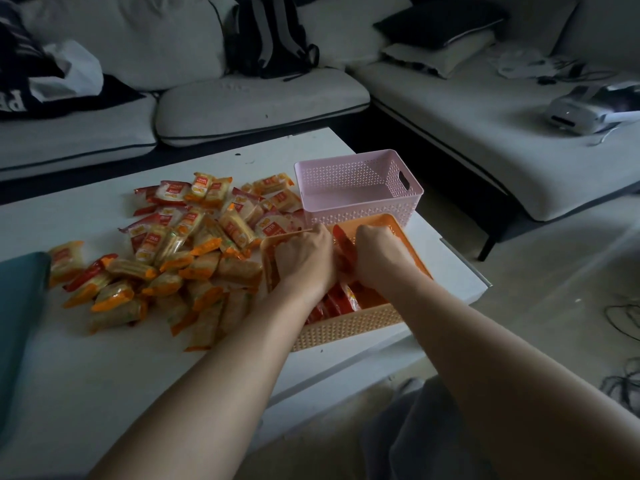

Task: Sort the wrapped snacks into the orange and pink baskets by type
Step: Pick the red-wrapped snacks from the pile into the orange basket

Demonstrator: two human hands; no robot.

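Both my hands reach down into the orange basket (pixel 349 329) at the table's right edge. My left hand (pixel 304 258) and my right hand (pixel 379 254) have curled fingers among red-wrapped snacks (pixel 341 297) standing in a row inside it. A red wrapper (pixel 344 245) sticks up between the two hands; which hand holds it I cannot tell. The pink basket (pixel 360 183) stands just behind the orange one and looks empty. A large loose pile of orange-ended and red-ended wrapped snacks (pixel 180 251) covers the table to the left.
The white table (pixel 104 375) ends close to the right of the baskets. A teal object (pixel 17 323) lies at the table's left edge. A grey sofa (pixel 242 98) with a backpack (pixel 270 36) and cushions stands behind. Cables lie on the floor at right.
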